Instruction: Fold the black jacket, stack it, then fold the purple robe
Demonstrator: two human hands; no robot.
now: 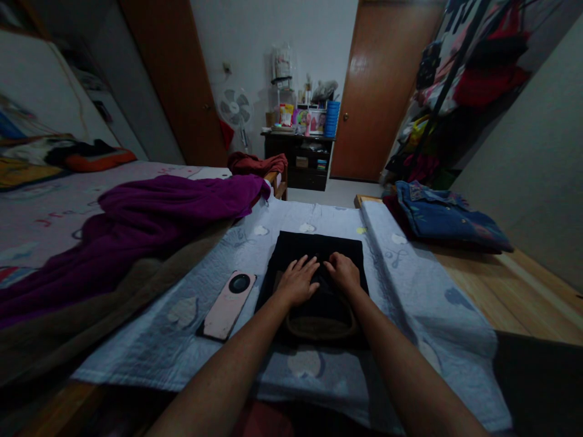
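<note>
Touching rectangular, folded black cloth (pixel 324 303)

2 hands (pixel 298 282) rest on folded black cloth (pixel 319 306) beside a phone (pixel 229 308).

Dim room, low exposure; light source out of your view. Your brightest patches: the pale sheet (pixel 314 212) and back wall (pixel 276 24). Soft sheen on the right-hand door (pixel 376 91), no harsh glare. Black folded cloth (pixel 321 243) sinks near black, most surface detail lost to you. Your left hand (pixel 298 282) and right hand (pixel 345 273) read clearly enough, without obvious motion smear. Lower corners fall into shadow. Wide-lens stretch: both doors lean outward, sides pulled long. Far clutter looks soft.
</note>
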